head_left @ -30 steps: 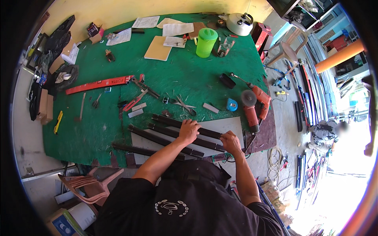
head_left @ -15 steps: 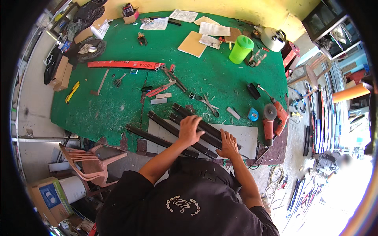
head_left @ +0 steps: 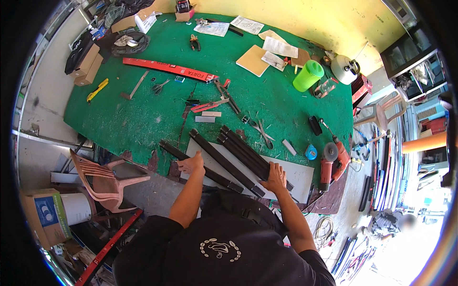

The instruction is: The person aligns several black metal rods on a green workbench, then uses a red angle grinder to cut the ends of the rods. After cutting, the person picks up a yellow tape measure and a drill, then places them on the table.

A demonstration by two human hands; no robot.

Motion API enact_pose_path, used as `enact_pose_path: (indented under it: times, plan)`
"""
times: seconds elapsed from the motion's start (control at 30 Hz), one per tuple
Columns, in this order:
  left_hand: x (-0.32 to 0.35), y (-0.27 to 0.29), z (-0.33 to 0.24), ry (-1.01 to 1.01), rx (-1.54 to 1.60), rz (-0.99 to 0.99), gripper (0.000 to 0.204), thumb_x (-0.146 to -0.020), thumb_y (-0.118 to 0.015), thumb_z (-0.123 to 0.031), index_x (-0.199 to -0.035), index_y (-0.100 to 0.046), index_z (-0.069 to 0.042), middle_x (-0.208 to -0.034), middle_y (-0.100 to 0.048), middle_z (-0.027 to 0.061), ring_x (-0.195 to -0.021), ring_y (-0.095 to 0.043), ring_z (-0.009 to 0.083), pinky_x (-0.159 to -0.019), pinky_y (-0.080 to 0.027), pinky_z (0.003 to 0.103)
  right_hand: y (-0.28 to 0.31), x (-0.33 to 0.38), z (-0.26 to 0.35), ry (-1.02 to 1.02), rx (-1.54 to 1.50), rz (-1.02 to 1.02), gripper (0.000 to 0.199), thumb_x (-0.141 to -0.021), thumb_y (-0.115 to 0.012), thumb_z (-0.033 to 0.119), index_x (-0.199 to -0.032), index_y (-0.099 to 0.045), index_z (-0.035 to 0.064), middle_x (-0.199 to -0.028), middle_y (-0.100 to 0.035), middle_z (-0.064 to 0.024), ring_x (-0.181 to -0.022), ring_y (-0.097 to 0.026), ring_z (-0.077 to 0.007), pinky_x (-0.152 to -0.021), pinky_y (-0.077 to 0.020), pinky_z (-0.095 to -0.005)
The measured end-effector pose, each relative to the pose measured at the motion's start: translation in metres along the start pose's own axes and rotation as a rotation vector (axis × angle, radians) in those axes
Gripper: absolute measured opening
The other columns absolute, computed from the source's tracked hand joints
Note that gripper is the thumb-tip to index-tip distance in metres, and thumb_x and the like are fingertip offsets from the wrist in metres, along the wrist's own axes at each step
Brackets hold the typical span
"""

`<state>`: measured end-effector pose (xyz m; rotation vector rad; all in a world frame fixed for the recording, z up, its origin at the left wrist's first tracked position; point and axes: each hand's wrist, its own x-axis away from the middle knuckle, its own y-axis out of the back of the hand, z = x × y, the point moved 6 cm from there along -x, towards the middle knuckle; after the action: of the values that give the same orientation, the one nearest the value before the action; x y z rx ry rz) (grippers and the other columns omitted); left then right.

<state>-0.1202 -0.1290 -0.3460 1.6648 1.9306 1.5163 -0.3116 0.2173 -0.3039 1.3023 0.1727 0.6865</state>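
Several long dark metal bars lie slantwise on a grey sheet (head_left: 298,172) at the table's near edge. My left hand (head_left: 192,163) is closed across the leftmost bar (head_left: 217,176), thumb on its far side. A separate middle bar (head_left: 224,159) lies untouched between my hands. To the right, a group of bars (head_left: 245,151) rests side by side. My right hand (head_left: 275,178) grips across the near end of this group, fingers over the far side and thumb on the near side. The bars' surfaces under both palms are hidden.
Right of the bars are a red angle grinder (head_left: 327,167), a red drill (head_left: 341,159) and a blue tape measure (head_left: 311,152). Scissors (head_left: 265,133) and a red spirit level (head_left: 167,69) lie farther back. A green pitcher (head_left: 308,76) stands at far right; a plastic chair (head_left: 102,181) is at left.
My left hand has moved left from the right-hand bars to the leftmost bar. The right-hand bars now lie closer together. My right hand stays at their near end; the view has shifted.
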Motion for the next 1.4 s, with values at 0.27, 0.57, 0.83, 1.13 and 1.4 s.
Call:
enact_pose_path:
  times: [0.27, 0.57, 0.83, 1.13, 1.4]
  plan:
    - [0.006, -0.041, 0.021, -0.255, 0.168, 0.126, 0.088, -0.083, -0.084, -0.025, -0.148, -0.032, 0.005, -0.138, -0.046, 0.0325, -0.130, -0.049, 0.0485, -0.110, -0.046, 0.055, 0.007, 0.005, -0.018, 0.054, -0.123, -0.139, 0.083, -0.060, -0.089, 0.031, -0.132, -0.056, 0.0039, -0.122, -0.057, -0.0157, -0.118, -0.056, -0.0374, -0.096, -0.0486, -0.0527]
    - [0.100, -0.042, -0.007, -0.110, -0.134, 0.069, 0.108, -0.080, -0.089, -0.049, -0.152, -0.027, 0.002, -0.148, -0.039, 0.0262, -0.136, -0.046, 0.0436, -0.113, -0.045, 0.052, 0.040, 0.036, -0.036, -0.026, -0.269, -0.368, 0.081, -0.062, -0.089, 0.028, -0.129, -0.055, -0.0002, -0.117, -0.058, -0.0195, -0.112, -0.056, -0.0415, -0.098, -0.0471, -0.0539]
    - [0.106, -0.060, -0.030, -0.066, -0.117, 0.178, 0.119, -0.069, -0.092, -0.029, -0.158, -0.020, -0.001, -0.150, -0.037, 0.0277, -0.133, -0.047, 0.0448, -0.109, -0.049, 0.054, 0.057, 0.061, -0.042, -0.214, -0.375, -0.535, 0.082, -0.061, -0.092, 0.029, -0.127, -0.055, -0.0029, -0.114, -0.059, -0.0210, -0.112, -0.056, -0.0414, -0.100, -0.0465, -0.0532]
    - [0.173, -0.038, -0.183, -1.352, 0.243, 0.457, 0.106, -0.060, -0.087, -0.016, -0.153, -0.037, -0.001, -0.130, -0.055, 0.0263, -0.123, -0.053, 0.0437, -0.109, -0.044, 0.053, 0.042, 0.080, -0.046, -0.824, -0.905, -0.667, 0.079, -0.066, -0.097, 0.036, -0.116, -0.060, -0.0116, -0.103, -0.068, -0.0177, -0.090, -0.065, -0.0289, -0.082, -0.0549, -0.0417]
    - [0.194, -0.071, -0.163, -2.039, -0.706, 0.673, 0.103, -0.059, -0.082, -0.008, -0.152, -0.039, -0.015, -0.130, -0.053, 0.0182, -0.120, -0.055, 0.0445, -0.097, -0.049, 0.057, -0.020, 0.061, 0.027, -1.304, -1.554, -0.906, 0.072, -0.072, -0.095, 0.032, -0.117, -0.059, -0.0118, -0.112, -0.068, -0.0193, -0.097, -0.067, -0.0269, -0.082, -0.0575, -0.0430]
